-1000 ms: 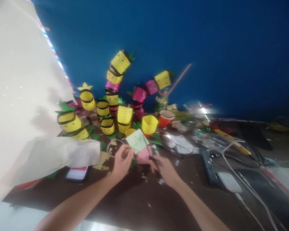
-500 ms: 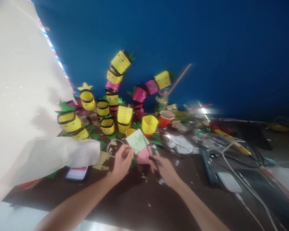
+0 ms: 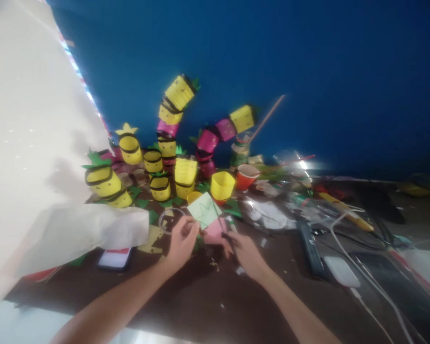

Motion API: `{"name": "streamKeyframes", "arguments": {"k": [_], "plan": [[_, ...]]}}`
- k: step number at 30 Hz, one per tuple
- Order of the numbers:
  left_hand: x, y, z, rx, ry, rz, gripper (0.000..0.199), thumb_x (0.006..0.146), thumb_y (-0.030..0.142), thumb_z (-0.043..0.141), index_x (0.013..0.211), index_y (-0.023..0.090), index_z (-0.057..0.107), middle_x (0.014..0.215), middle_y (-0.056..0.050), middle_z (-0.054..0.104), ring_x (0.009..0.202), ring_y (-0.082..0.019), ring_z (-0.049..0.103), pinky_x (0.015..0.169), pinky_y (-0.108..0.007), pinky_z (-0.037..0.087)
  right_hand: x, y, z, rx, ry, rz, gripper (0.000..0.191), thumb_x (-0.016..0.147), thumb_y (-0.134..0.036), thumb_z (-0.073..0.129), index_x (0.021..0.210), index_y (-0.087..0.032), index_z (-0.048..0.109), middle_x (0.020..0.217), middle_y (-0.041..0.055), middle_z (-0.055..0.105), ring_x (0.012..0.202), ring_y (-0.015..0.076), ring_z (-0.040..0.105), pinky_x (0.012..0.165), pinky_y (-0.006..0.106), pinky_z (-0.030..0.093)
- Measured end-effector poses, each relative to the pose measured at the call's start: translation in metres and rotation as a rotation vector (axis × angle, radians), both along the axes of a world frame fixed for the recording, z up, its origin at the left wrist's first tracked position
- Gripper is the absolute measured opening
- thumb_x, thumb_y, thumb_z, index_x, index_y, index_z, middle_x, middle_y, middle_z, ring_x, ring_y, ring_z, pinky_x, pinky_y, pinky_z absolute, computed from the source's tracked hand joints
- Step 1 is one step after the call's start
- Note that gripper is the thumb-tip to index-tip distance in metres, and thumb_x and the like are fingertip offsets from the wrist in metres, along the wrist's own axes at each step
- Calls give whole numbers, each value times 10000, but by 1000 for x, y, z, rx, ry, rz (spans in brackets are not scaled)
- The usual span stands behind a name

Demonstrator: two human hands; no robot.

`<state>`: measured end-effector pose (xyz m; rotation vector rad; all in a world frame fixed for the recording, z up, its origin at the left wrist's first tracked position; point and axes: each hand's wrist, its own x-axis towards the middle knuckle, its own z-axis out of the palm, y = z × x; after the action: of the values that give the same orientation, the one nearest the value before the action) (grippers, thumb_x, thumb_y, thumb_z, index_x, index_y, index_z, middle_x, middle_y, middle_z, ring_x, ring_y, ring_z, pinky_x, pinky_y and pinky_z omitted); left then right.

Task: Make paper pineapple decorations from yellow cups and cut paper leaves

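My left hand [image 3: 182, 242] is closed, thumb against fingers, on the lower left corner of a pale green square of paper [image 3: 203, 210]. A zigzag outline is drawn on this paper. My right hand [image 3: 244, 251] is wrapped round dark-handled scissors [image 3: 224, 234], whose blades point up toward the paper's right edge. Whether the blades touch the paper is too blurred to tell. A piece of pink paper [image 3: 215, 231] sits below the green square, between both hands. Just beyond my left hand lies a clear roll of tape [image 3: 161, 222].
Behind my hands stand yellow cups with black bands [image 3: 160, 188], a plain yellow cup [image 3: 222, 186] and a red cup [image 3: 246, 177]. A phone [image 3: 114, 259] lies left. White cables [image 3: 365, 270], a dark device [image 3: 311, 248] and a yellow-handled tool [image 3: 347, 212] crowd the right. Paper scraps dot the table.
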<state>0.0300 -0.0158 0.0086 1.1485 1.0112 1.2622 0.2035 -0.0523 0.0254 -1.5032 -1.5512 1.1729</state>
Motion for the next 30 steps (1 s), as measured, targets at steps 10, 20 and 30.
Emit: {"name": "streamKeyframes", "arguments": {"k": [10,20,30], "plan": [[0,0,0,19,47,-18,229,748,362,586,715,166,474,532,39,559,525,-107,581,505,-176,426,-1,0,0,-39,55,-8,309,770,-377,479,545,-167,465,486,-27,477,451,79,398,437,199,294],[-2,-2,-1,80,152,-17,192,763,334,566,723,162,491,572,28,561,546,-102,569,509,-170,416,-1,-1,6,-58,91,-7,384,755,-485,507,544,-166,476,495,-18,496,463,89,426,464,212,317],[-5,-4,-2,163,226,-81,147,791,291,532,730,162,496,612,21,573,576,-103,578,549,-185,441,1,-2,5,-72,98,0,410,757,-541,495,586,-169,473,509,-17,502,463,92,431,452,213,312]]}}
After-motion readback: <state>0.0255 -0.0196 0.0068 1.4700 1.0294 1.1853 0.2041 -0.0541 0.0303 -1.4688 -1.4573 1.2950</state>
